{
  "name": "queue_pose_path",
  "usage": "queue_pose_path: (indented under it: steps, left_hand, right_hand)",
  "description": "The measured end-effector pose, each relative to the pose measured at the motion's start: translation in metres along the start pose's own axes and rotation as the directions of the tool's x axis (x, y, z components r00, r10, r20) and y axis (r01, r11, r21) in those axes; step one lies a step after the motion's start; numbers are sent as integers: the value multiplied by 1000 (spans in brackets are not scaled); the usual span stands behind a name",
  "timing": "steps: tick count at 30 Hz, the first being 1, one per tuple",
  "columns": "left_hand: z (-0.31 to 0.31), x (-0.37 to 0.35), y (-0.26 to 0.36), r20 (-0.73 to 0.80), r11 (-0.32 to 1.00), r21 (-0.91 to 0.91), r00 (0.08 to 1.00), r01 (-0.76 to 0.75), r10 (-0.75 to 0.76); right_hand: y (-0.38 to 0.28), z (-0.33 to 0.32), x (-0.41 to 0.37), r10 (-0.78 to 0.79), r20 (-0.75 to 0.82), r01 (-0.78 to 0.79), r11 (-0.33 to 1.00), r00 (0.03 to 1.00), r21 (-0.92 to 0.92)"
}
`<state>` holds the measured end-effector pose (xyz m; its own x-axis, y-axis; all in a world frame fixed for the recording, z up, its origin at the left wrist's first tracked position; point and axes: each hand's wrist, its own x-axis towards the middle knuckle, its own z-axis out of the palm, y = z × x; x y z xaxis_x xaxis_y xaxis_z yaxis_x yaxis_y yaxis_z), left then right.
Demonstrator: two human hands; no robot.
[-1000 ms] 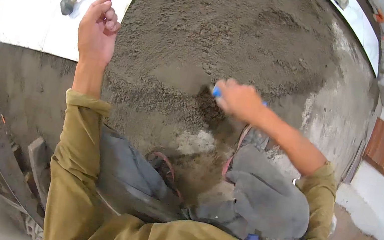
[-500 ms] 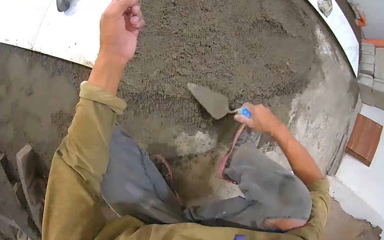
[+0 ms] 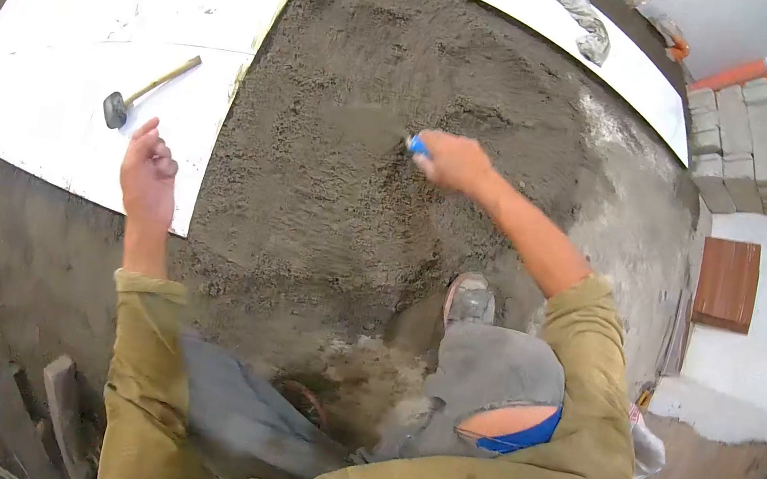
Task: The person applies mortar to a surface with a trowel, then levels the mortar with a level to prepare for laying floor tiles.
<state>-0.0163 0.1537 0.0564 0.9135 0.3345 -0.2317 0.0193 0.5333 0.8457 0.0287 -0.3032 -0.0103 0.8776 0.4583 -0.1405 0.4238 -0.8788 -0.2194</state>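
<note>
My right hand [image 3: 457, 164] is closed around the blue handle of a trowel [image 3: 365, 123]. Its grey blade lies over the rough wet mortar bed [image 3: 311, 187], blurred and almost the same colour as the mortar. To the left, my left hand [image 3: 151, 175] is raised above the edge of the white tiles [image 3: 51, 103], its fingers loosely bent and nothing visible in them. Just beyond its fingertips a mallet [image 3: 116, 110] with a black head and wooden handle rests on the tiles.
Grey blocks [image 3: 755, 139] are stacked at the right, near a brown tile [image 3: 727, 284]. A crumpled cloth [image 3: 574, 13] lies on white tiles at the back. Boards [image 3: 66, 410] stand at lower left. My shoe [image 3: 471, 300] is at the mortar's near edge.
My right hand has carried the trowel forward and left, farther over the mortar. The view has shifted, showing more tiles at the back. My left hand now appears lower, nearer the mallet.
</note>
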Motion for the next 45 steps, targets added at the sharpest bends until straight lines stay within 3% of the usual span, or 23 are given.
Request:
queue_pose_path:
  steps: [5, 7, 10, 12, 13, 14, 16, 18, 19, 21, 22, 24, 26, 28, 29, 30, 31, 32, 34, 35, 41, 42, 45]
  left_hand:
    - [-25, -31, 49, -161, 965, 214, 969, -149, 185]
    - [-29, -65, 75, -243, 934, 316, 937, -168, 251]
    - [-30, -131, 122, -332, 880, 439, 878, -179, 344]
    - [-7, -172, 144, -431, 858, 473, 797, -200, 423]
    - [5, -192, 152, -454, 862, 466, 782, -200, 427]
    - [17, -212, 158, -401, 806, 559, 787, -194, 468]
    - [38, -240, 157, -336, 737, 646, 792, -200, 510]
    - [52, -267, 147, -274, 473, 879, 866, 50, 418]
    - [58, -282, 141, -277, 469, 882, 862, 52, 425]
    - [68, -318, 131, -369, 363, 890, 903, 275, 220]
    - [71, -339, 128, -427, 339, 877, 874, 339, 230]
    - [64, -395, 122, -542, 351, 823, 802, 446, 250]
    - [92, -415, 124, -598, 382, 786, 756, 486, 268]
    - [183, -416, 132, -548, 110, 830, 763, 547, 342]
    - [155, -437, 126, -553, 103, 826, 761, 554, 339]
    - [95, -470, 113, -502, 145, 863, 785, 484, 363]
    - [65, -488, 105, -447, 186, 895, 801, 407, 399]
    - [91, -471, 104, -447, 188, 894, 793, 406, 414]
    - [137, -446, 109, -472, -100, 853, 839, 512, 272]
    - [131, -445, 105, -545, 39, 833, 809, 551, 219]
    - [159, -431, 93, -379, -194, 877, 881, 439, 283]
    - [161, -431, 90, -383, -190, 875, 877, 445, 291]
    - [161, -432, 86, -389, -133, 885, 866, 446, 316]
  right_hand:
    - [97, -24, 51, 78, -86, -81, 996, 993, -36]
    - [123, -41, 63, 232, -117, -244, 964, 966, -105]
    - [130, -52, 36, 318, -156, -334, 938, 935, -93]
    - [123, -51, -6, 139, -98, -143, 989, 985, -32]
    - [117, -55, -23, 28, 40, -28, 1000, 999, -9]
    - [116, -59, -35, -81, 179, 76, 997, 981, 32]
    - [142, -54, -29, -123, 188, 120, 992, 974, 27]
    - [168, -54, -17, -153, 190, 150, 988, 970, 30]
    - [183, -55, -3, -152, 123, 150, 988, 981, 27]
    - [202, -59, 21, -141, 30, 140, 989, 989, 50]
    - [208, -61, 28, -146, 35, 144, 988, 989, 58]
    - [216, -66, 46, 67, -3, -67, 997, 998, -30]
    - [212, -79, 56, 53, 8, -53, 999, 999, -2]
    - [215, -78, 58, 79, 21, -81, 985, 997, 151]
    - [210, -89, 58, 78, 30, -82, 985, 996, 155]
    - [198, -114, 68, 168, 278, -302, 772, 946, 559]
    - [194, -131, 83, 117, 516, -519, 370, 849, 770]
    - [197, -134, 104, 104, 506, -505, 374, 856, 778]
    - [203, -132, 141, 157, 495, -519, 307, 854, 798]
    - [208, -124, 160, 170, 470, -500, 273, 866, 822]
    - [254, -102, 278, 256, 433, -475, 132, 864, 870]
    - [260, -104, 286, 308, 421, -458, 56, 853, 887]
    - [271, -96, 291, 450, 291, -365, 85, 844, 927]
